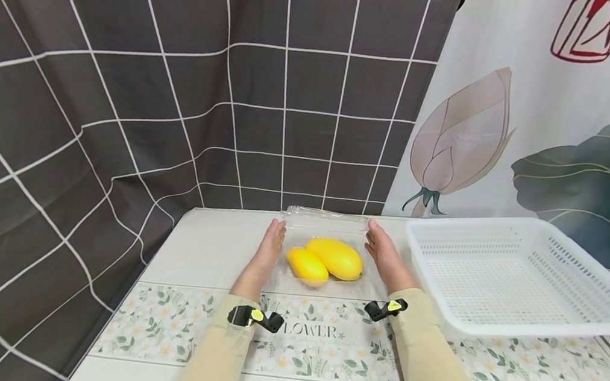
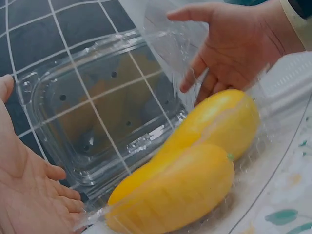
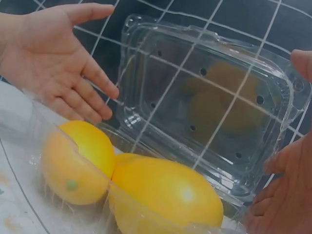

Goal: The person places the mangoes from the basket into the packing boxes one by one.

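Two smooth yellow fruits, mango-like in shape, lie side by side in a clear plastic clamshell box. The smaller fruit (image 1: 307, 266) is on the left and the larger fruit (image 1: 335, 258) on the right. At the back, the box's clear lid (image 3: 214, 92) stands raised, with small round holes in it. My left hand (image 1: 269, 249) is at the box's left side and my right hand (image 1: 385, 257) at its right, palms facing each other, fingers extended. Neither hand grips anything. Whether the fingers touch the clear plastic, I cannot tell.
A white perforated plastic basket (image 1: 498, 280) stands to the right, close to my right forearm. The table (image 1: 213, 243) has a flower-printed band (image 1: 162, 323) along its front. Behind hang a dark checked cloth (image 1: 310, 130) and a pale printed curtain (image 1: 471, 35).
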Motion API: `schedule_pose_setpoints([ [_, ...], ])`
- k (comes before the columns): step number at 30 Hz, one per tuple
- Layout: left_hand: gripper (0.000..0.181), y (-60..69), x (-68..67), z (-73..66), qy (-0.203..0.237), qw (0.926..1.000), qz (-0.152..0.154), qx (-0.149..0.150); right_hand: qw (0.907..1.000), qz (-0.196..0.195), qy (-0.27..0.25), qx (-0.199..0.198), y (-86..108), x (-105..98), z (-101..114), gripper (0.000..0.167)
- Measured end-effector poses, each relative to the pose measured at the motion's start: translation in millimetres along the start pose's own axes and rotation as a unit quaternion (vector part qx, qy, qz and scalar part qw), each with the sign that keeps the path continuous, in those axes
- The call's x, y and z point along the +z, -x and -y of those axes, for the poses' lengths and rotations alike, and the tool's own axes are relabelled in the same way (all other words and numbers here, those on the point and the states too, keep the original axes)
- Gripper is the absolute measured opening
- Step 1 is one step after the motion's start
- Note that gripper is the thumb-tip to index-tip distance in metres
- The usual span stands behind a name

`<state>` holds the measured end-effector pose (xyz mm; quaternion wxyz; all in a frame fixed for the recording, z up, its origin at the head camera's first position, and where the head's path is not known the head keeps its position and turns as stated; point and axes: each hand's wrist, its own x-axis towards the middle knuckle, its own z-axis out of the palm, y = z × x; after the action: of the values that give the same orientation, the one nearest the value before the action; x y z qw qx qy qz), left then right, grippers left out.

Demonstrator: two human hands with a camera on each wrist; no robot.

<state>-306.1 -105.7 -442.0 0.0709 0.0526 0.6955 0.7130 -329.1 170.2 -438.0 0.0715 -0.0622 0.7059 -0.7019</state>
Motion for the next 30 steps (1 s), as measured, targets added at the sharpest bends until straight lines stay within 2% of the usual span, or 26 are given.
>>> schedule_pose_setpoints([
  [3, 0.085, -0.7, -1.7, 3.4, -0.009, 0.9999, -0.005, 0.002, 1.0, 0.003, -0.003, -0.005, 0.2, -1, -3, 0.079],
  [7, 0.091, 1.1, -5.4, 2.0, -0.045, 0.9988, -0.016, -0.014, 0.9998, 0.018, -0.001, -0.007, 3.1, -3, -1, 0.076],
  [15, 0.111, 10.9, -13.2, -9.9, -0.098, 0.9906, -0.014, -0.095, 0.9988, 0.048, 0.013, -0.005, 8.5, -7, 4, 0.077],
  [17, 0.116, 13.0, -14.4, -12.3, -0.112, 0.9879, -0.012, -0.106, 0.9984, 0.05, 0.024, -0.002, 9.4, -8, 5, 0.077],
  [21, 0.104, 14.3, -14.6, -16.0, -0.154, 0.9829, -0.002, -0.101, 0.9966, 0.046, 0.068, 0.007, 11.0, -9, 3, 0.075],
  [24, 0.095, 15.0, -12.9, -16.9, -0.184, 0.9782, 0.006, -0.095, 0.9919, 0.043, 0.118, 0.017, 12.5, -9, -1, 0.077],
  [27, 0.099, 15.9, -10.6, -17.0, -0.219, 0.9715, 0.012, -0.09, 0.9881, 0.046, 0.145, 0.022, 13.4, -8, -6, 0.083],
  [30, 0.105, 16.6, -8.8, -16.9, -0.265, 0.9605, 0.017, -0.083, 0.9882, 0.047, 0.144, 0.021, 14.1, -8, -10, 0.088],
])
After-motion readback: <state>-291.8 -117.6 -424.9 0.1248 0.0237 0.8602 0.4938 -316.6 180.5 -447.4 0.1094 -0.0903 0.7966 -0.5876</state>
